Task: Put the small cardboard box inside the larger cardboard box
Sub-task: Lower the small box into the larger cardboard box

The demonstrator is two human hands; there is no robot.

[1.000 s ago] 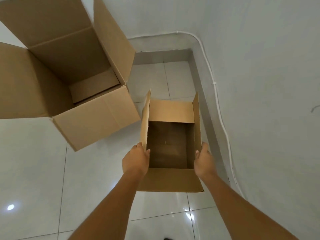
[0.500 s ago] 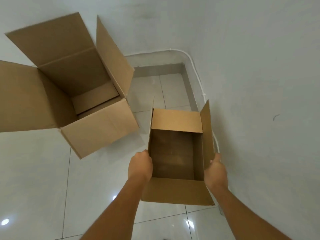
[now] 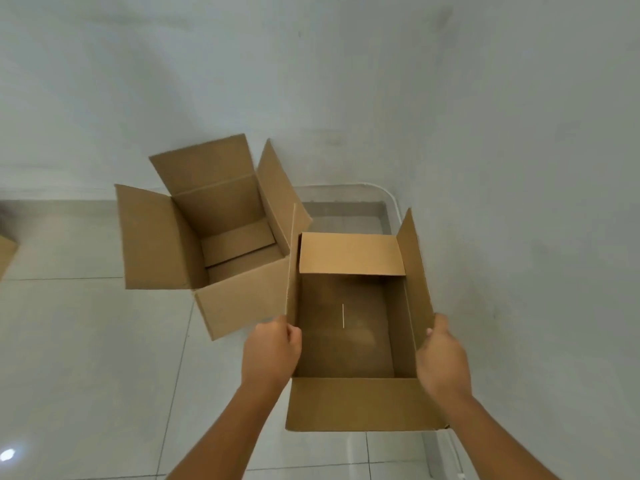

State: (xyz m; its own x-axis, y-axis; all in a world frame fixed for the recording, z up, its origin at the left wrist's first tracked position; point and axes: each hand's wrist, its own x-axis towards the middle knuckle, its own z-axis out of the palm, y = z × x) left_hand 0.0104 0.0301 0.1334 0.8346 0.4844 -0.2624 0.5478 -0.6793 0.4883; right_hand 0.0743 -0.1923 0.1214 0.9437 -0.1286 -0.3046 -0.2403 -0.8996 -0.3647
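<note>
Holding the small cardboard box (image 3: 349,327) up in the air with both hands, so that's where it sits right now: lifted off the floor (image 3: 86,358), just to the right of the larger cardboard box (image 3: 214,233) and a bit nearer to the camera. The left hand (image 3: 272,351) is clamped on the small box's left wall near the front corner, thumb curled over the edge to the inside, fingers wrapped round the outside. The right hand (image 3: 443,358) does the same on the right wall, thumb tip showing at the rim and the rest of the hand pressed against the outer face.

All four flaps of the small box are open. The near one hangs down toward the person, the far one tips inward over the opening, and the two side flaps stand up. You can see straight down to the bottom, with a thin pale line along the middle seam.

The larger box stands on the white tiled floor with its mouth open too, flaps spread out, and nothing visible inside except its folded bottom flaps. The small box's left flap overlaps the larger box's right side from this angle; can't tell if they actually touch.

Both boxes are close to a corner of pale walls (image 3: 519,168), with a white cable (image 3: 349,184) running along the base of the wall. A sliver of another piece of cardboard (image 3: 6,252) peeks in at the far left edge.
</note>
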